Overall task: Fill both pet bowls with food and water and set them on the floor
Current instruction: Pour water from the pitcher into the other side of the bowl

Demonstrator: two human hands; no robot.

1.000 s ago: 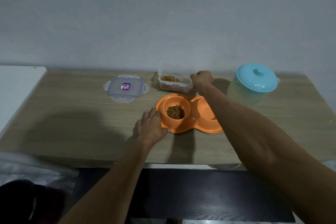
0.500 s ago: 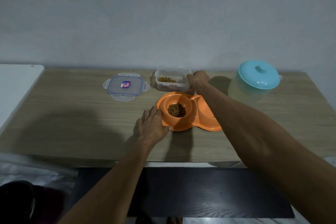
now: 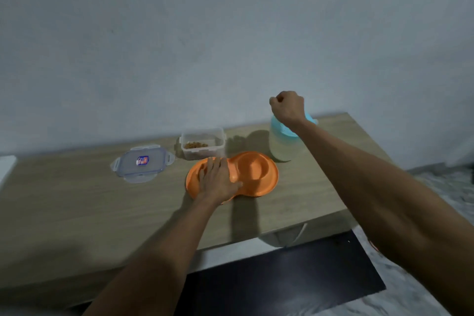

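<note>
Since a second ago, the right hand (image 3: 287, 108) has left the food tub (image 3: 202, 143) and now hovers clenched over the jug (image 3: 282, 143).
Left hand (image 3: 218, 180) lies flat, ungripping, across the orange bowls' (image 3: 256, 174) food side, on the table (image 3: 77, 200).

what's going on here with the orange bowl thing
A person is filling an orange double pet bowl on a wooden table. The left hand lies flat over its left well, hiding the contents. The right hand is closed at the blue lid of a water jug. The right well looks empty. An open kibble container and its clear lid sit behind.
</note>
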